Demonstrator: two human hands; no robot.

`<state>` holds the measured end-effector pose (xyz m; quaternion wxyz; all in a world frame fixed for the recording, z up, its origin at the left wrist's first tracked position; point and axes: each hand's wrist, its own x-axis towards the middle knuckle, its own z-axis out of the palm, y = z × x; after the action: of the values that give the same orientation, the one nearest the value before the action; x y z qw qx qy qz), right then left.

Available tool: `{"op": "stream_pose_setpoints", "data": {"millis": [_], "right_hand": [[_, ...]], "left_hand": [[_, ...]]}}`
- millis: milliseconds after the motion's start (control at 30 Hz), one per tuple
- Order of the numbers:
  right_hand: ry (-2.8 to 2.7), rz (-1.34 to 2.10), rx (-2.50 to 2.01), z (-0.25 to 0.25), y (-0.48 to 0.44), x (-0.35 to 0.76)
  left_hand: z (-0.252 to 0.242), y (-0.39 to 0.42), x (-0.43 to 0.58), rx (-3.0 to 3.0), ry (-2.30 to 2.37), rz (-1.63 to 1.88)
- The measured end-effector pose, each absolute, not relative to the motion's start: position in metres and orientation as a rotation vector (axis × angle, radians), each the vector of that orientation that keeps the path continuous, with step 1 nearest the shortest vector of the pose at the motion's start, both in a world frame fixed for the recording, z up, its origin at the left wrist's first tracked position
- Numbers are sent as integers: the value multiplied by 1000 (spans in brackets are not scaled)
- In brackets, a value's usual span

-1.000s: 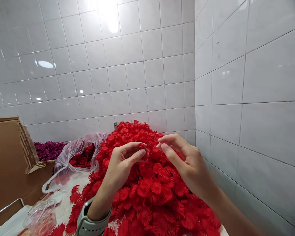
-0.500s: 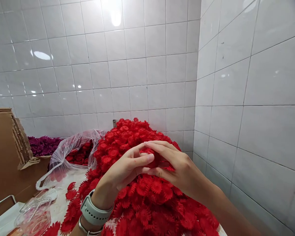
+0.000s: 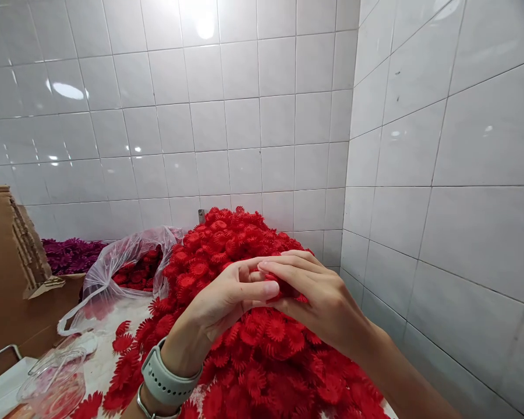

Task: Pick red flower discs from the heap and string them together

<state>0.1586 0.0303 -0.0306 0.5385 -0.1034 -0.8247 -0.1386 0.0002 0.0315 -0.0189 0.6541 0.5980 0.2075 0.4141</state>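
A tall heap of red flower heads [image 3: 262, 349] with fringed petals rises in front of me. Over its middle, my left hand [image 3: 227, 297] and my right hand [image 3: 314, 291] meet at the fingertips, curled toward each other. Between them shows a shaded red flower head [image 3: 291, 293], mostly hidden by the fingers. The left thumb lies along its near side, while the right fingers arch over its top. A pale green watch [image 3: 168, 372] is on the left wrist.
On the left, a clear plastic bag [image 3: 109, 273] holds more red flower heads, with purple flowers [image 3: 72, 256] behind it. A cardboard box [image 3: 9, 250] and clear plastic containers [image 3: 55, 378] stand at the left edge. White tiled walls [image 3: 244, 122] close off the back and right.
The right fingers have shifted over the left fingertips, and the two hands have drawn closer together. The view has moved slightly.
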Motion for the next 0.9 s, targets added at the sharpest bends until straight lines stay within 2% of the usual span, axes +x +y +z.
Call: {"op": "stream_pose_setpoints", "data": {"millis": [200,400,500,667,900], "right_hand": [[-1944,-282,-194,-31,27,160],[-1926,-376,-229,-35,27,159],[-1933,-379,-306,-34,28,160],[-1867,-163,-520,-29,23,167],[-1828,-136,-503,-31,29,169]], "left_hand": [[-16,24,1,1414,383,872],[-16,21,1,1458,347,832],[-16,27,-4,1423,431,925],[-13,37,-13,1280,587,1161],[-18,37,-4,1234,641,1387]]}}
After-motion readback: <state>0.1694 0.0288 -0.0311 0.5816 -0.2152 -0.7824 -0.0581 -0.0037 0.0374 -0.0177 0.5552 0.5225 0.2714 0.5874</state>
